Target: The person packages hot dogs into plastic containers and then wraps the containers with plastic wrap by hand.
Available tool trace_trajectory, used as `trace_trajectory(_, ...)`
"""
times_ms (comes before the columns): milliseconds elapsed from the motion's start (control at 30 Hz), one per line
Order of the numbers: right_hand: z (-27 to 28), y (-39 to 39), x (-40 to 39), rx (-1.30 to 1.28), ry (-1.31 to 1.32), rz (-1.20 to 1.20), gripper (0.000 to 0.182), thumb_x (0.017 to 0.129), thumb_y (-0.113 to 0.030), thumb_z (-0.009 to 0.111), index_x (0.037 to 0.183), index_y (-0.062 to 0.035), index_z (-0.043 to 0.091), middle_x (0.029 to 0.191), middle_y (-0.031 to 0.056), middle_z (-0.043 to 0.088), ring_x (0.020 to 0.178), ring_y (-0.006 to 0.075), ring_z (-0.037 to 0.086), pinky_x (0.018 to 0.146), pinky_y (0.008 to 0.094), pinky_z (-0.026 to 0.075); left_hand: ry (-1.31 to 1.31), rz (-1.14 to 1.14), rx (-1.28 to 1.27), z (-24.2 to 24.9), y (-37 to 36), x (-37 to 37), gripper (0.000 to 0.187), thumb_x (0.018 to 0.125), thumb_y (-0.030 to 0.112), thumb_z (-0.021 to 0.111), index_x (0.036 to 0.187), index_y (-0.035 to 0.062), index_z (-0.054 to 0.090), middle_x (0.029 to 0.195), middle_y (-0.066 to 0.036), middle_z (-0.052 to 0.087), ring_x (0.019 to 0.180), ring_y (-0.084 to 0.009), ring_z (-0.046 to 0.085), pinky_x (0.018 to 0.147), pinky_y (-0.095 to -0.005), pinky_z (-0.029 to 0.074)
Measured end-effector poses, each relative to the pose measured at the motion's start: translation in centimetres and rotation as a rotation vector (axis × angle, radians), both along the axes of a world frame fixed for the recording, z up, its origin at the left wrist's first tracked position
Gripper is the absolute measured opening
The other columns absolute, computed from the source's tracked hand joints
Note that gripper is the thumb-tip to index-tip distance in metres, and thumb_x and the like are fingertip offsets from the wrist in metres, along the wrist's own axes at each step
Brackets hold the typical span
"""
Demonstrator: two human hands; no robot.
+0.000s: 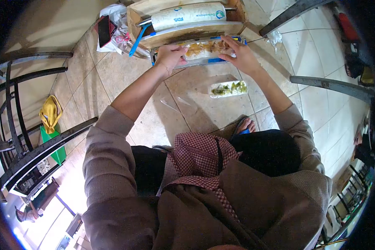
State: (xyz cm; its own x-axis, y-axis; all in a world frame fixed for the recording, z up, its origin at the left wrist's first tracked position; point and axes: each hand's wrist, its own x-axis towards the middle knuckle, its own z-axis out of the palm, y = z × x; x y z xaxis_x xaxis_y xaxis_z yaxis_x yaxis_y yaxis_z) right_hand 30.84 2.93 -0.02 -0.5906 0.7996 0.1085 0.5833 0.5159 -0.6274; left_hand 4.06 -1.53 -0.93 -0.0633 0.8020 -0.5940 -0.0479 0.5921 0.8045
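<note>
We see both forearms, in ribbed grey-brown sleeves [110,156], reach forward and converge over a long rectangular board with blue-marked edges [216,61], set along the near side of a pale wooden box [191,36]. At the board's left end, the bare left hand [169,57] turns inward with its fingers curled toward the thumb; we cannot tell whether they pinch anything. Toward the right end, the bare right hand [242,58] angles in, thumb and forefinger spread wide about the right end of an oblong pack of orange-brown and white food [205,49]. We find this pack lengthwise on the board, between the hands. In the box sits a white printed roll of plastic film [189,16]; a slim blue plastic strip [139,39] leans at its left corner. Nearer us, on the beige tiled floor [150,102], an oblong pack of green and white food [229,89] lies apart from the board's near edge.
</note>
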Motion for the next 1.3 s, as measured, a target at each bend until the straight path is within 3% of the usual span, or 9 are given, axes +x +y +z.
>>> trace_trajectory(233, -1.7, 0.5, 0.2, 0.154, -0.052, 0.022, 0.062, 0.081, -0.026, 0.072, 0.134, -0.0063, 0.048, 0.128, 0.0217, 0.055, 0.111, 0.0356, 0.058, 0.092, 0.0383, 0.048, -0.060, 0.008, -0.010, -0.6, -0.5, 0.1, 0.027, 0.091, 0.019, 0.063, 0.111, 0.0014, 0.058, 0.086, -0.006, 0.056, 0.075, -0.0154, 0.061, 0.069, -0.0307, 0.059)
trace_trajectory(433, -0.4, -0.1, 0.9, -0.161, 0.003, -0.028, 0.084, 0.077, -0.032, 0.076, 0.143, -0.0058, 0.031, 0.125, 0.0233, 0.056, 0.110, 0.0390, 0.057, 0.095, 0.0401, 0.047, 0.389, -0.291, 0.431, -2.5, -0.9, -0.4, 0.042, 0.096, 0.022, 0.057, 0.134, 0.0098, 0.043, 0.103, -0.009, 0.054, 0.083, -0.0157, 0.061, 0.070, -0.0300, 0.058)
trace_trajectory(500, -1.1, -0.4, 1.4, -0.205, 0.107, -0.081, 0.098, 0.076, -0.031, 0.077, 0.148, -0.0039, 0.017, 0.133, 0.0238, 0.049, 0.119, 0.0396, 0.052, 0.098, 0.0372, 0.044, 0.674, -0.322, 0.719, -2.4, -1.1, -0.2, 0.052, 0.092, 0.025, 0.061, 0.136, 0.0050, 0.041, 0.116, -0.020, 0.054, 0.100, -0.0308, 0.059, 0.088, -0.0381, 0.050)
trace_trajectory(600, -1.5, -1.0, 1.7, -0.028, 0.080, -0.119, 0.100, 0.079, -0.033, 0.074, 0.149, -0.0048, 0.008, 0.145, 0.0229, 0.035, 0.130, 0.0381, 0.041, 0.105, 0.0425, 0.038, 0.957, -0.516, 0.935, -1.3, -1.5, -0.2, 0.065, 0.091, 0.027, 0.062, 0.143, 0.0051, 0.031, 0.135, -0.025, 0.041, 0.119, -0.0385, 0.048, 0.099, -0.0412, 0.042)
trace_trajectory(700, -2.0, -1.2, 1.2, 0.277, -0.127, -0.034, 0.099, 0.081, -0.037, 0.071, 0.149, -0.0031, 0.008, 0.150, 0.0245, 0.022, 0.139, 0.0383, 0.024, 0.112, 0.0477, 0.026, 0.906, -0.638, 0.933, -2.0, -1.5, -0.4, 0.074, 0.089, 0.029, 0.063, 0.146, 0.0041, 0.024, 0.139, -0.025, 0.038, 0.124, -0.0399, 0.045, 0.100, -0.0410, 0.041)
trace_trajectory(833, -3.2, -1.7, 0.7, 0.228, -0.169, 0.024, 0.100, 0.081, -0.040, 0.069, 0.149, -0.0008, 0.007, 0.153, 0.0227, 0.013, 0.143, 0.0357, 0.014, 0.114, 0.0512, 0.017, 0.895, -0.637, 0.881, -2.6, -1.9, -0.1, 0.077, 0.088, 0.031, 0.063, 0.147, 0.0036, 0.021, 0.140, -0.025, 0.037, 0.124, -0.0412, 0.043, 0.102, -0.0419, 0.040)
trace_trajectory(1133, -1.4, -0.9, 1.6, 0.125, -0.113, 0.017, 0.106, 0.075, -0.033, 0.077, 0.149, -0.0025, 0.008, 0.151, 0.0221, 0.021, 0.141, 0.0357, 0.022, 0.113, 0.0467, 0.024, 0.789, -0.685, 0.737, 0.0, -0.9, -0.3, 0.094, 0.081, 0.037, 0.072, 0.150, 0.0097, 0.015, 0.145, -0.024, 0.030, 0.132, -0.0390, 0.035, 0.107, -0.0427, 0.035)
trace_trajectory(1233, -0.2, -0.7, 3.0, 0.036, -0.019, -0.101, 0.091, 0.076, -0.029, 0.077, 0.144, -0.0017, 0.024, 0.143, 0.0205, 0.037, 0.131, 0.0346, 0.040, 0.106, 0.0405, 0.037, 0.821, -0.707, 0.676, 1.2, -0.6, 0.0, 0.101, 0.075, 0.039, 0.077, 0.150, 0.0121, 0.014, 0.144, -0.024, 0.030, 0.132, -0.0397, 0.035, 0.107, -0.0442, 0.034)
trace_trajectory(1300, 0.0, -0.6, 4.0, 0.077, 0.193, -0.133, 0.064, 0.078, -0.022, 0.076, 0.129, -0.0011, 0.045, 0.120, 0.0174, 0.055, 0.110, 0.0313, 0.058, 0.092, 0.0379, 0.048, 0.903, -0.757, 0.689, 1.5, -0.3, 0.0, 0.104, 0.072, 0.038, 0.079, 0.150, 0.0129, 0.014, 0.143, -0.024, 0.031, 0.131, -0.0405, 0.036, 0.108, -0.0454, 0.033)
